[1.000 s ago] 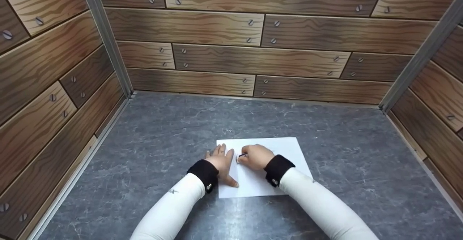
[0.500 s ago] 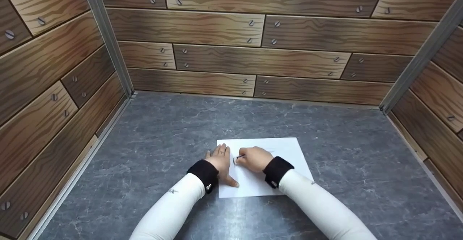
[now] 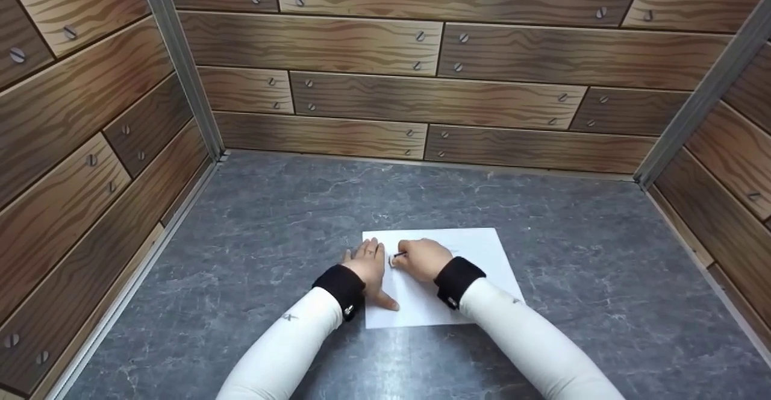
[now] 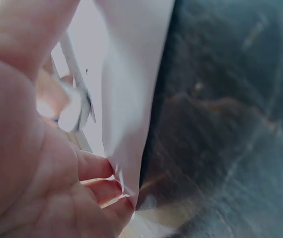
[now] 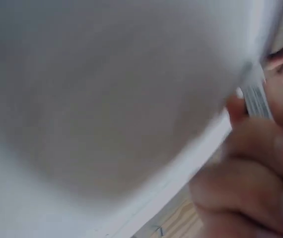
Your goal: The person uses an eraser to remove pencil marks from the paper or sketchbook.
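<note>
A white sheet of paper [image 3: 421,311] lies on the grey table. My left hand [image 3: 367,270] rests flat on its left part, thumb spread towards the near edge and fingers pointing away. In the left wrist view the paper's edge [image 4: 131,99] bulges up a little beside the fingers. My right hand [image 3: 425,260] pinches a small white eraser with a dark-marked sleeve [image 3: 399,255], low over the paper just right of the left fingers. Barcode-like stripes show on the eraser [image 5: 256,101] in the right wrist view. Its contact end is blurred there.
Faint grey marks [image 3: 453,250] show on the paper's upper part, beyond the right hand. Wood-patterned walls [image 3: 325,138] enclose the grey marbled table [image 3: 289,207] at the back and both sides.
My right hand has shifted slightly left with the eraser, then a little away from me. My left index finger has drawn in beside the other fingers; the left palm stays put.
</note>
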A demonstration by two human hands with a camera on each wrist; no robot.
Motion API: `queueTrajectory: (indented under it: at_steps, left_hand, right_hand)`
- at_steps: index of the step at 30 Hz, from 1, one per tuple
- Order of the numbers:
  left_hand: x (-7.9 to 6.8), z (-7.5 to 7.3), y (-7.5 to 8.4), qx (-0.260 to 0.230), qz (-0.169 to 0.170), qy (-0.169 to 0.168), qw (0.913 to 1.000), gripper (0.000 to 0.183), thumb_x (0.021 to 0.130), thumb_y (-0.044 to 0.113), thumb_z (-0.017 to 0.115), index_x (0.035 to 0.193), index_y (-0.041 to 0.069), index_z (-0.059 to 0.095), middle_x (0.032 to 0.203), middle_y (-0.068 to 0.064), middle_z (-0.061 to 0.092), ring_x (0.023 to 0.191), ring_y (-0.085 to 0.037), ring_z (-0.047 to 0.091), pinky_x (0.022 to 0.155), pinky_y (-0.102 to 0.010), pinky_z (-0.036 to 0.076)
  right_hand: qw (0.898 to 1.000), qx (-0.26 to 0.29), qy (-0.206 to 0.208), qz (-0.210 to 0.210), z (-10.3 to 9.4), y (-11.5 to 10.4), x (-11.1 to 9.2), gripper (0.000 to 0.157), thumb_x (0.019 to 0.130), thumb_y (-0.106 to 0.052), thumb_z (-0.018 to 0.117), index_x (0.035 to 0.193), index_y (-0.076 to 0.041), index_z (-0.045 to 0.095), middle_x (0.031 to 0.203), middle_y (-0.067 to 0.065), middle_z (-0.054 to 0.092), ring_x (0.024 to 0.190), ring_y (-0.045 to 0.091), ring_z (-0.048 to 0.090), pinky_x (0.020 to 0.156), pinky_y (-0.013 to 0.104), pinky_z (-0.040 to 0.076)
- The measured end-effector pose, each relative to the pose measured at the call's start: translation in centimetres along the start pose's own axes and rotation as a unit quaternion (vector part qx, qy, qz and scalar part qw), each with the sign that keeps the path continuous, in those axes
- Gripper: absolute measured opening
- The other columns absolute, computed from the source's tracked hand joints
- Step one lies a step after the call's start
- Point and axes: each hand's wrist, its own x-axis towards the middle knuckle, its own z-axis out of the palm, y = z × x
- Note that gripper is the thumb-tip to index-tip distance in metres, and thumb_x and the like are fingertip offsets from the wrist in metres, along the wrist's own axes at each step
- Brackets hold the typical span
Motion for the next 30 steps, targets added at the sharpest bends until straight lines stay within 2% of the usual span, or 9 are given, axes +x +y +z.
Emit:
queueTrajectory:
  at_steps: [2,6,9,13,16,20,23,27,30]
  left_hand:
    - [0.0,0.1,0.0,0.000,0.001,0.002,1.0000,0.141,0.089,0.065,0.099,0.186,-0.002,0.022,0.197,-0.023,0.018,0.186,-0.040,0.017,0.148,-0.070,0.023]
    - [0.2,0.2,-0.1,-0.006,0.003,-0.001,1.0000,0.141,0.089,0.064,0.100,0.186,-0.002,0.021,0.198,-0.022,0.018,0.187,-0.039,0.016,0.148,-0.070,0.022]
    - [0.2,0.2,-0.1,-0.003,0.004,-0.002,1.0000,0.142,0.089,0.064,0.100,0.186,-0.003,0.021,0.197,-0.023,0.018,0.186,-0.040,0.017,0.148,-0.071,0.023]
    - [0.1,0.0,0.0,0.004,0.001,-0.007,1.0000,0.142,0.090,0.066,0.098,0.186,-0.003,0.020,0.198,-0.023,0.017,0.187,-0.040,0.016,0.148,-0.070,0.023]
    - [-0.1,-0.1,0.0,0.002,-0.002,-0.016,0.9999,0.141,0.091,0.066,0.097,0.187,-0.002,0.018,0.198,-0.022,0.014,0.187,-0.039,0.014,0.149,-0.069,0.020]
    - [-0.4,-0.3,0.0,-0.018,0.000,-0.013,0.9998,0.141,0.090,0.062,0.100,0.186,-0.003,0.020,0.198,-0.023,0.016,0.187,-0.040,0.015,0.149,-0.069,0.020]
    - [-0.5,-0.3,0.0,-0.029,0.003,-0.005,0.9996,0.140,0.089,0.059,0.102,0.186,-0.003,0.022,0.197,-0.024,0.018,0.186,-0.041,0.016,0.149,-0.070,0.020]
    - [-0.3,-0.3,-0.1,-0.020,0.002,-0.004,0.9998,0.139,0.090,0.060,0.100,0.186,-0.002,0.022,0.198,-0.023,0.017,0.187,-0.040,0.016,0.149,-0.070,0.020]
    - [0.0,-0.2,-0.1,-0.014,0.000,-0.004,0.9999,0.139,0.090,0.061,0.100,0.186,-0.002,0.022,0.198,-0.022,0.017,0.187,-0.039,0.015,0.149,-0.070,0.020]
  right_hand:
    - [1.000,0.001,0.005,0.000,0.1,0.0,-0.1,0.030,0.115,-0.040,0.075,0.099,-0.015,0.073,0.089,0.009,0.080,0.090,0.034,0.079,0.088,0.055,0.064]
    - [0.999,0.005,-0.042,-0.032,0.2,0.0,-0.3,0.032,0.113,-0.040,0.077,0.091,-0.018,0.070,0.076,-0.003,0.066,0.076,0.020,0.065,0.077,0.042,0.056]
    - [0.998,0.010,-0.059,-0.036,0.0,-0.1,-0.3,0.031,0.111,-0.041,0.080,0.089,-0.020,0.073,0.076,-0.008,0.064,0.075,0.014,0.059,0.078,0.039,0.055]
    - [1.000,0.011,-0.023,-0.003,-0.2,-0.3,0.0,0.032,0.113,-0.042,0.078,0.092,-0.017,0.074,0.083,0.000,0.075,0.082,0.020,0.069,0.088,0.050,0.063]
    - [1.000,0.009,-0.011,0.005,-0.1,-0.5,0.1,0.034,0.115,-0.042,0.075,0.092,-0.017,0.071,0.083,0.002,0.074,0.082,0.023,0.069,0.089,0.052,0.062]
    - [0.998,0.014,-0.053,-0.015,0.1,-0.6,0.2,0.036,0.113,-0.042,0.077,0.086,-0.020,0.069,0.075,-0.005,0.064,0.076,0.016,0.060,0.080,0.043,0.057]
    - [0.997,0.019,-0.077,-0.017,0.2,-0.6,0.4,0.035,0.111,-0.043,0.081,0.085,-0.020,0.073,0.076,-0.008,0.065,0.076,0.014,0.059,0.080,0.040,0.056]
    - [0.999,0.016,-0.043,0.009,0.0,-0.6,1.0,0.033,0.111,-0.044,0.081,0.093,-0.017,0.078,0.087,0.001,0.079,0.085,0.021,0.071,0.091,0.048,0.064]
    - [1.000,0.012,-0.019,0.014,0.1,-0.6,1.1,0.035,0.113,-0.046,0.077,0.094,-0.016,0.076,0.091,0.007,0.082,0.090,0.026,0.076,0.094,0.053,0.065]
